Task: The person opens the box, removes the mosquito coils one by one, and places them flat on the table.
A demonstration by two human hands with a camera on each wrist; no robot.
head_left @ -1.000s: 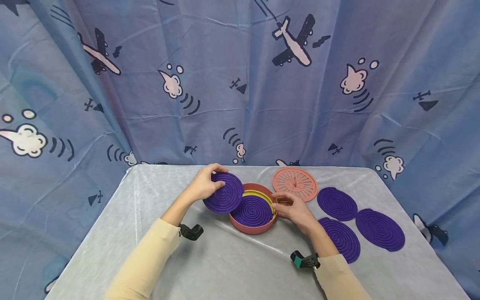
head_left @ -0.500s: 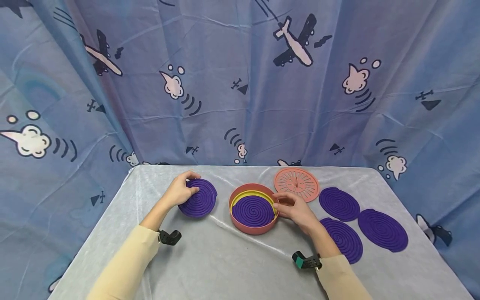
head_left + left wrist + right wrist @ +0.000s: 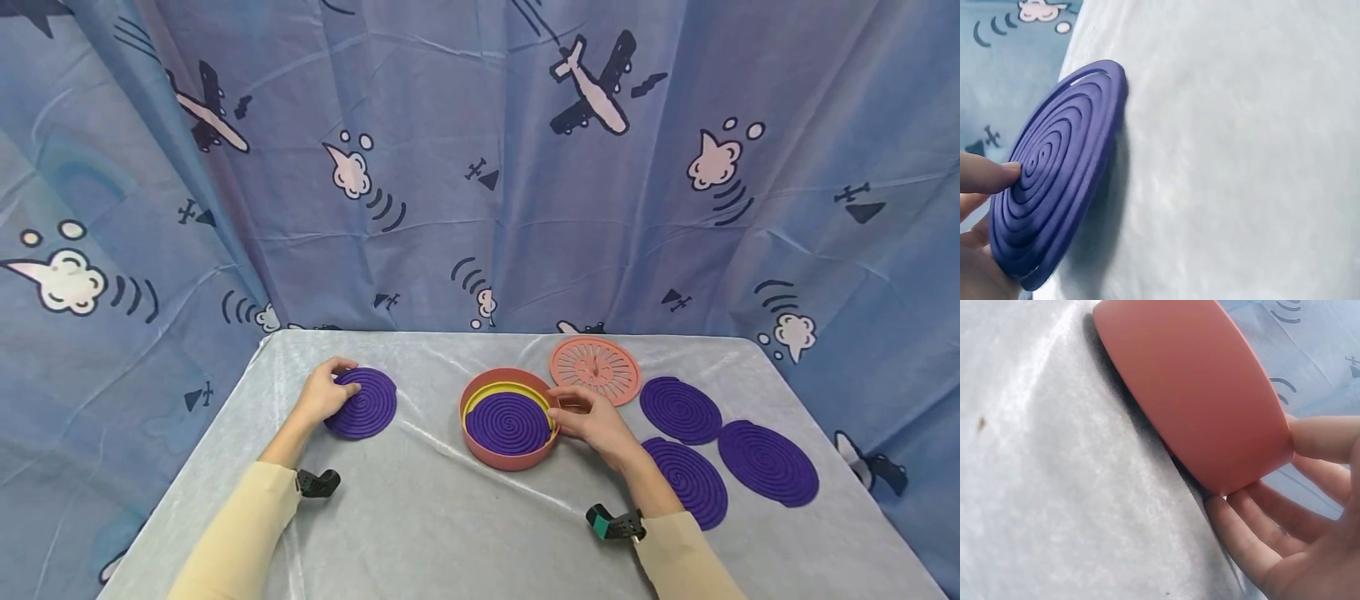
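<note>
My left hand pinches a purple mosquito coil just over the left part of the table. In the left wrist view this coil is tilted, the thumb on its face and the other fingers behind it. At the table's middle is a round coral-red coil box. Another purple coil lies in it, inside a yellow ring. My right hand grips the box's right side by the rim. The right wrist view shows thumb and fingertips against the outer wall; the box's inside is hidden there.
A slotted coral lid with a small spike lies behind the box to the right. Three purple coils, one of them the far-right coil, lie flat beyond my right forearm. A patterned blue curtain hangs behind the table.
My left hand has carried its coil leftward, away from above the box, and lowered it toward the table. My right hand has stayed at the box's rim.
</note>
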